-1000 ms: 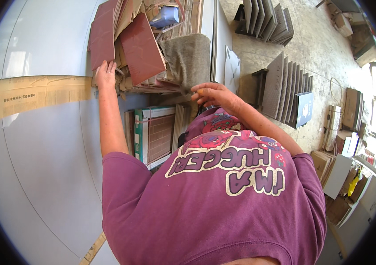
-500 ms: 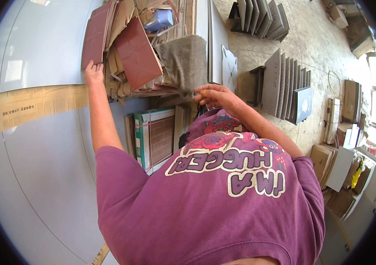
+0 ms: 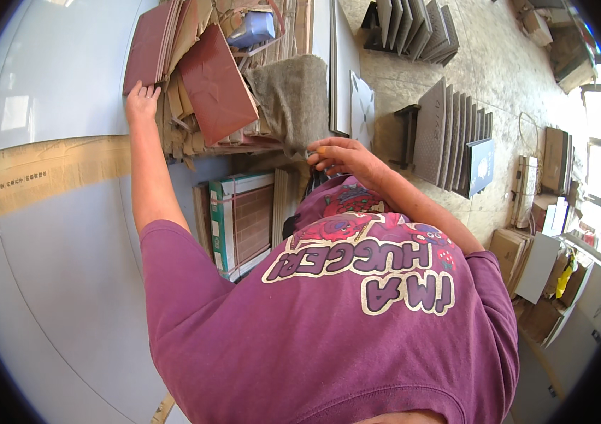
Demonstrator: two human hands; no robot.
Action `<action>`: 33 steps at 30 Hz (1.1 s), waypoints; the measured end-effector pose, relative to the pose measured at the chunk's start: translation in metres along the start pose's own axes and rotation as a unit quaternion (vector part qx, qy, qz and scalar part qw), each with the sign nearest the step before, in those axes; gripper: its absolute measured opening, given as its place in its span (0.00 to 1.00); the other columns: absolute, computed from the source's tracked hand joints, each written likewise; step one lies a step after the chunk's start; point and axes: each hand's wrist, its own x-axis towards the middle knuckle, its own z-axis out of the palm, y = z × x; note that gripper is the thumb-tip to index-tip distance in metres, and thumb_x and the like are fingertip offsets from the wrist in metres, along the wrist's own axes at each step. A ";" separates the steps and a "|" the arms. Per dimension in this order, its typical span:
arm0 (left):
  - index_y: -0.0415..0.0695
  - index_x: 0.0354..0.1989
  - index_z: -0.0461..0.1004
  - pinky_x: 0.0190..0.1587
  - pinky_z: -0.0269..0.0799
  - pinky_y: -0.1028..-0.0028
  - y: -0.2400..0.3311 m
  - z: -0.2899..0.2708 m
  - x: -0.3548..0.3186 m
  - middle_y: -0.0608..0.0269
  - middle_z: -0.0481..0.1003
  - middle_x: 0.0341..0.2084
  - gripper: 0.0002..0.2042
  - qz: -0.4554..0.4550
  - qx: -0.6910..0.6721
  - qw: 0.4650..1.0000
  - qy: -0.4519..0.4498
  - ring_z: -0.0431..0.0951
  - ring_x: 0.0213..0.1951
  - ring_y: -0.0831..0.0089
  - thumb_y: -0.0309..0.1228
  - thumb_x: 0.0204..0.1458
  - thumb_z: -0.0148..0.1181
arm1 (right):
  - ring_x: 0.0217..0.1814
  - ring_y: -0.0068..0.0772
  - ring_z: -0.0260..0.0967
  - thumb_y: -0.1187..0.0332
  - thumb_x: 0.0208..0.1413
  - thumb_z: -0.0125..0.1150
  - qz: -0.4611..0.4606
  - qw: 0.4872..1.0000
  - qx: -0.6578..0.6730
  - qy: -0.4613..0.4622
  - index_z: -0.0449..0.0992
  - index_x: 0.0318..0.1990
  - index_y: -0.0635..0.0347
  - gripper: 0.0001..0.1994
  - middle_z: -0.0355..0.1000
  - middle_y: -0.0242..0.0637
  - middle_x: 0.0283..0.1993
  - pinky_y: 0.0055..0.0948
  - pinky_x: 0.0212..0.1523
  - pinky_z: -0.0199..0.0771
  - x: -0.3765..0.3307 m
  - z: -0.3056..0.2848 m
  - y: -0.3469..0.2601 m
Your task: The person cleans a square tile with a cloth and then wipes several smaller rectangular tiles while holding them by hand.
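Note:
At the far left, my left hand (image 3: 143,101) has its fingers on the near edge of a flat reddish-brown tile (image 3: 146,53), the outermost of several that stand together. The thumb's grip is partly hidden. Another reddish-brown tile (image 3: 217,88) leans at a slant to the right of them, among torn brown cardboard. My right hand (image 3: 346,155) hovers before my body, fingers bent, beside the lower end of a grey-brown cloth (image 3: 290,99). Something small seems pinched at its fingertips, too small to make out.
Large pale glossy panels (image 3: 60,283) stretch along the left, crossed by brown tape (image 3: 46,177). A green-and-white carton (image 3: 217,226) with brown tiles stands below the pile. Grey sample boards (image 3: 442,134) stand in racks on the floor at right. A blue object (image 3: 254,30) lies on the pile.
My left hand and the outer reddish-brown tile have shifted slightly away from me. My right hand stays almost where it was, and the view has moved a little.

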 end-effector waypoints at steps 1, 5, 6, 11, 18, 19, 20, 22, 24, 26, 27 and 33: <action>0.34 0.63 0.40 0.62 0.44 0.53 0.001 0.001 -0.002 0.43 0.37 0.63 0.35 0.009 0.024 1.000 0.008 0.38 0.65 0.52 0.27 0.50 0.53 | 0.41 0.19 0.67 0.58 0.55 0.51 0.003 1.000 -0.003 -0.003 0.68 0.50 0.60 0.20 0.72 0.32 0.43 0.20 0.42 0.65 0.001 0.001 0.001; 0.32 0.61 0.44 0.56 0.60 0.58 0.000 0.009 -0.032 0.42 0.52 0.57 0.35 0.099 0.152 0.983 0.022 0.54 0.60 0.56 0.26 0.47 0.58 | 0.41 0.20 0.67 0.58 0.55 0.51 0.008 1.000 -0.027 -0.013 0.68 0.51 0.61 0.20 0.72 0.32 0.43 0.21 0.42 0.65 0.007 0.002 -0.002; 0.31 0.60 0.46 0.54 0.63 0.60 -0.004 0.012 -0.048 0.43 0.56 0.55 0.34 0.124 0.178 0.976 -0.002 0.59 0.57 0.58 0.26 0.48 0.58 | 0.40 0.20 0.67 0.57 0.54 0.51 0.001 0.999 -0.037 -0.013 0.67 0.51 0.61 0.21 0.72 0.33 0.43 0.22 0.41 0.66 0.011 0.001 -0.002; 0.33 0.55 0.59 0.47 0.70 0.67 -0.026 0.013 -0.147 0.51 0.67 0.47 0.25 0.089 0.322 0.942 -0.041 0.70 0.47 0.64 0.32 0.51 0.56 | 0.40 0.21 0.67 0.60 0.55 0.51 0.004 0.993 -0.116 -0.034 0.67 0.52 0.59 0.19 0.71 0.31 0.45 0.21 0.41 0.67 0.039 0.002 -0.019; 0.34 0.53 0.62 0.42 0.70 0.68 -0.086 -0.019 -0.195 0.55 0.68 0.45 0.22 -0.009 0.292 0.956 -0.002 0.70 0.45 0.69 0.30 0.51 0.56 | 0.46 0.29 0.68 0.62 0.54 0.50 -0.017 0.988 -0.144 -0.045 0.60 0.58 0.61 0.24 0.65 0.35 0.53 0.26 0.42 0.68 0.089 0.024 -0.039; 0.34 0.53 0.61 0.42 0.70 0.67 -0.091 -0.019 -0.196 0.56 0.69 0.45 0.22 -0.006 0.276 0.961 -0.003 0.70 0.45 0.69 0.29 0.51 0.56 | 0.47 0.30 0.68 0.63 0.54 0.50 -0.018 0.989 -0.141 -0.047 0.60 0.59 0.61 0.25 0.64 0.36 0.54 0.27 0.42 0.68 0.092 0.029 -0.041; 0.33 0.53 0.61 0.42 0.70 0.67 -0.094 -0.019 -0.195 0.56 0.69 0.44 0.22 -0.002 0.261 0.965 -0.006 0.70 0.44 0.69 0.29 0.51 0.55 | 0.48 0.32 0.68 0.63 0.53 0.50 -0.024 0.991 -0.126 -0.034 0.59 0.60 0.61 0.26 0.62 0.37 0.55 0.28 0.43 0.68 0.093 0.036 -0.041; 0.33 0.53 0.62 0.41 0.70 0.68 -0.096 -0.017 -0.193 0.56 0.69 0.44 0.21 -0.006 0.248 0.969 0.007 0.71 0.43 0.69 0.28 0.51 0.56 | 0.48 0.33 0.67 0.64 0.53 0.50 -0.037 0.993 -0.100 -0.040 0.63 0.57 0.59 0.23 0.65 0.37 0.52 0.30 0.45 0.68 0.098 0.045 -0.040; 0.33 0.52 0.62 0.40 0.70 0.69 -0.098 -0.015 -0.192 0.56 0.70 0.43 0.21 -0.008 0.237 0.971 0.019 0.72 0.41 0.70 0.28 0.51 0.56 | 0.48 0.33 0.67 0.65 0.52 0.50 -0.044 0.995 -0.080 -0.039 0.65 0.54 0.59 0.21 0.66 0.37 0.50 0.31 0.45 0.68 0.102 0.050 -0.039; 0.33 0.52 0.63 0.38 0.70 0.70 -0.102 -0.015 -0.189 0.56 0.71 0.41 0.21 -0.007 0.225 0.974 0.033 0.72 0.39 0.71 0.28 0.50 0.57 | 0.46 0.32 0.68 0.67 0.52 0.50 -0.046 0.996 -0.069 -0.030 0.66 0.53 0.62 0.19 0.67 0.37 0.49 0.30 0.43 0.69 0.103 0.054 -0.039; 0.33 0.51 0.63 0.35 0.70 0.72 -0.104 -0.016 -0.188 0.57 0.71 0.41 0.21 -0.008 0.218 0.975 0.042 0.73 0.39 0.72 0.28 0.49 0.58 | 0.44 0.32 0.69 0.68 0.52 0.50 -0.044 0.996 -0.073 -0.022 0.67 0.52 0.63 0.19 0.68 0.37 0.47 0.30 0.42 0.69 0.107 0.054 -0.038; 0.35 0.47 0.67 0.30 0.69 0.77 -0.109 -0.009 -0.191 0.62 0.74 0.35 0.19 -0.007 0.231 0.971 0.069 0.74 0.35 0.76 0.29 0.47 0.61 | 0.37 0.26 0.70 0.68 0.52 0.54 -0.021 0.993 -0.108 0.038 0.69 0.49 0.61 0.17 0.71 0.32 0.37 0.26 0.35 0.71 0.125 0.056 -0.039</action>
